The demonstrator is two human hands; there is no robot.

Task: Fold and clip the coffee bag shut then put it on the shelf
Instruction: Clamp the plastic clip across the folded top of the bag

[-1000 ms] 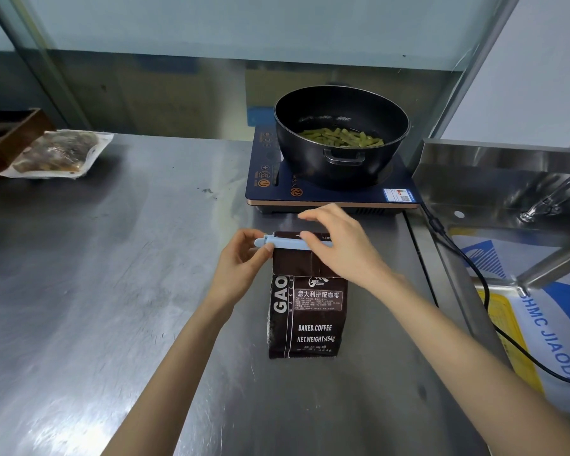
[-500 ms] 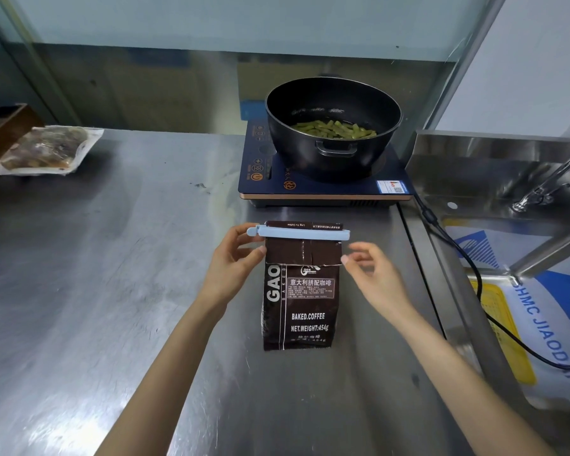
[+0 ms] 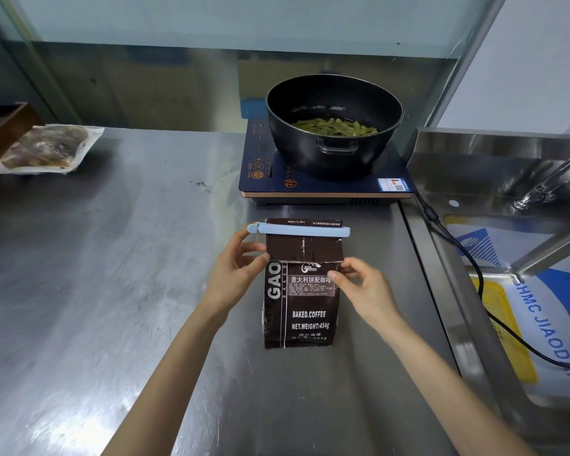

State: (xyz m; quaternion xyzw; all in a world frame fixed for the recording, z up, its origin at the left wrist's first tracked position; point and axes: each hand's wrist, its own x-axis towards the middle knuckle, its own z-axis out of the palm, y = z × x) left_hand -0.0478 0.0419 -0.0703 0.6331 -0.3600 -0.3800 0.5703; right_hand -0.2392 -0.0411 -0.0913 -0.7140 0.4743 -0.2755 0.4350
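Note:
A dark brown coffee bag (image 3: 298,307) lies flat on the steel counter (image 3: 112,291), its top folded over. A light blue clip (image 3: 298,229) is clamped across the folded top. My left hand (image 3: 236,271) grips the bag's left edge at the fold, thumb on the front. My right hand (image 3: 364,287) pinches the right edge at the fold line. No shelf is in view.
Just behind the bag, a black pot (image 3: 334,126) of green vegetables sits on an induction cooker (image 3: 323,184). Its black cable (image 3: 468,258) runs along the right. A steel sink (image 3: 507,179) with a printed sack (image 3: 540,324) is on the right. A sealed food packet (image 3: 45,149) lies far left.
My right hand left the clip, came down and now pinches the bag's right edge at the fold. My left hand slid from the clip's end down to the bag's left edge.

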